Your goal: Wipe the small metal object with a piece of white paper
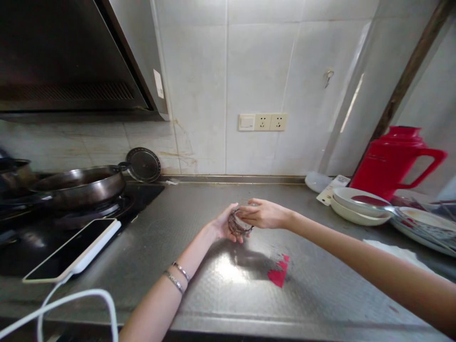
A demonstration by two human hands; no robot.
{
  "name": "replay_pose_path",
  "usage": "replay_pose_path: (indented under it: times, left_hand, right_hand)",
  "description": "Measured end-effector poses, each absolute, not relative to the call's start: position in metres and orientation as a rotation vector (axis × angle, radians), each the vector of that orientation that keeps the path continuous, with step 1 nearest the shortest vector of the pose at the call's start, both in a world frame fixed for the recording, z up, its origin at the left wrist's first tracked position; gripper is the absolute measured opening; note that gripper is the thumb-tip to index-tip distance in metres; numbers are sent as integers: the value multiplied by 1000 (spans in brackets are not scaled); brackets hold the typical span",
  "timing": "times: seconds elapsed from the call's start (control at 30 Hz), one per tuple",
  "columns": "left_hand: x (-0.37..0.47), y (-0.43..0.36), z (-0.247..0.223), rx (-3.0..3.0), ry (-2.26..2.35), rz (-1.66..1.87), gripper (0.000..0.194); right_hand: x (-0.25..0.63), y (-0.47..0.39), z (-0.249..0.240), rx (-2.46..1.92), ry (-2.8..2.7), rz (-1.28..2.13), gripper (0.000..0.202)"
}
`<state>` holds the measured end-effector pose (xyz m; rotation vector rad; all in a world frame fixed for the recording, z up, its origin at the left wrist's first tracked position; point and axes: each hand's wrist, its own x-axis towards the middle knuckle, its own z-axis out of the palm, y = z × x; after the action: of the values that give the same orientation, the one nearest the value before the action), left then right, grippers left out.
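A small see-through glass jar, tilted on its side, is held just above the steel counter. My left hand cups it from the left and below, fingers curled round it. From the right, my right hand closes over the jar's upper side with bent fingers. Whether its fingertips reach inside the rim I cannot tell. On the counter, below and to the right of my hands, lies a torn red scrap. Two bracelets circle my left wrist.
To the left, a steel pan sits on the black stove, with a phone on a white cable in front. Stacked white bowls, a plate and a red thermos jug stand at the right. Sockets are on the tiled wall.
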<state>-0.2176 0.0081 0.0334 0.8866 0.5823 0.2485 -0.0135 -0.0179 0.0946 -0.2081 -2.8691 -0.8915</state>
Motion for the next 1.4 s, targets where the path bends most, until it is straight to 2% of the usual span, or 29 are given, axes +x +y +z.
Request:
replay_pose_path:
  times: [0.33,0.5,0.7,0.83,1.03,1.3,1.4]
  left_hand:
    - [-217,-2,43,820,572,305,76]
    - [-213,-2,44,845,547,375,70]
    - [-206,-8,54,850,627,686,57]
    - [-202,-12,56,842,661,870,53]
    - [-198,-14,56,835,559,1052,45]
    - [-194,-14,51,777,647,1009,45]
    - [-193,-12,48,761,631,1009,45]
  right_hand:
    - [-13,-14,136,-78,-2965,-869,39]
    - [-10,-15,138,-350,-3060,-737,44]
    - [-4,-22,113,-623,-2862,-877,51]
    - [-14,-38,97,-950,-2765,-829,47]
    - [-29,-59,90,-1048,-2677,-448,39]
    - [-26,-49,78,-816,-2254,495,16]
    - [-27,-46,74,-839,-2036,683,21]
